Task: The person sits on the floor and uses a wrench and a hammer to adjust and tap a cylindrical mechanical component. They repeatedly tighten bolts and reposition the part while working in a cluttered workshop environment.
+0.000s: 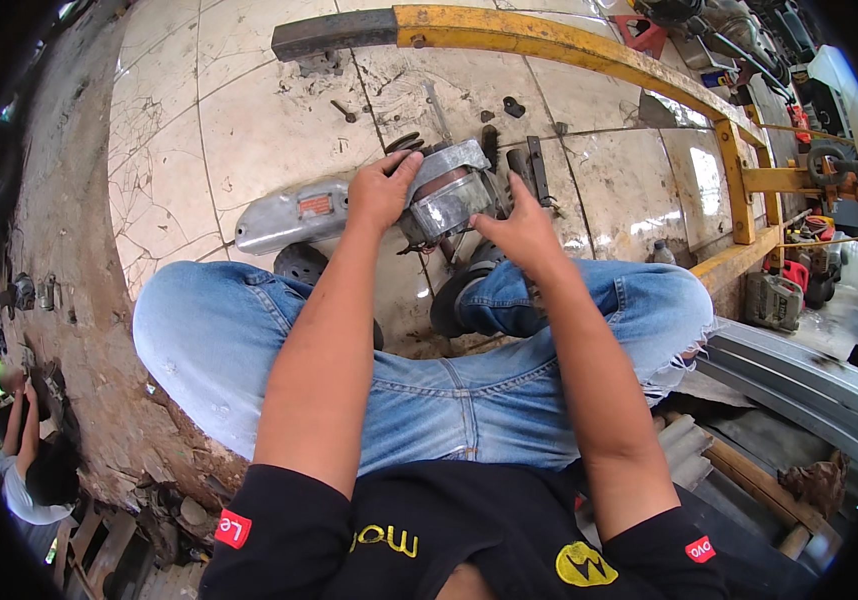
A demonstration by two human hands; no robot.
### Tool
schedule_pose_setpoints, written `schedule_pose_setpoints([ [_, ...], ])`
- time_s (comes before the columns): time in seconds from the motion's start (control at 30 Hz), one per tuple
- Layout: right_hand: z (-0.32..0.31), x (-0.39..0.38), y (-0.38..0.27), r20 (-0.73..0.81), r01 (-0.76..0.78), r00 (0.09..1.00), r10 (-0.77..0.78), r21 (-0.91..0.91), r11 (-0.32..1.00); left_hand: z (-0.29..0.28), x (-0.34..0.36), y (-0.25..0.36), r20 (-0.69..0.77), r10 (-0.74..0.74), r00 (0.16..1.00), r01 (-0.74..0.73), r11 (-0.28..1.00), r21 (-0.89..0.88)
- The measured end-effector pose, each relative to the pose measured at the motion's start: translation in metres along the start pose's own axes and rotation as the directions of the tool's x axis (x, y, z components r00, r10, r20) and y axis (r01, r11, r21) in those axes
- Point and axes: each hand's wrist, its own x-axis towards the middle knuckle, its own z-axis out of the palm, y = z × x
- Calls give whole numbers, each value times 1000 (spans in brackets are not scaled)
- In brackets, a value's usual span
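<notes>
A grey metal motor [446,197] with a reddish-brown middle lies on the tiles in front of me. My left hand [381,195] grips its left side, thumb on top, beside a black round part [405,140]. My right hand [519,225] is at its right end, fingers apart and thumb touching the lower casing. A long silver cover [284,218] with a red label lies to the left. A dark cylinder and a dark bar [538,170] lie just right of the motor.
A yellow steel frame [569,55] arches over the back and right. Small metal parts lie on the tiles [239,120]. A jerrycan [772,300] and metal sheets [809,365] are at right. Another person [34,470] is at the far left, beside dirty concrete.
</notes>
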Motion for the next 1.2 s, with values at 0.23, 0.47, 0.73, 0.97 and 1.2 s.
schedule_pose_setpoints([
  [0.23, 36, 14, 12, -3, -43, 999, 43, 39, 998, -6, 9, -8, -33, -5, 999, 3, 998, -65],
  [0.47, 56, 36, -1, 28, -134, 991, 131, 193, 972, -16, 28, 1, -215, 22, 976, -44, 994, -97],
  [0.73, 40, 34, -13, -73, -122, 986, 152, 313, 942, -15, 39, 8, -267, -5, 964, -8, 999, -45],
  [0.97, -5, 17, -6, 165, 53, 985, -40, -76, 996, -4, 40, 21, -263, 7, 965, -27, 997, -74],
  [1.2, 16, -1, -13, 75, 159, 986, -151, -126, 979, -5, 45, 14, -306, -49, 951, 9, 991, -130],
])
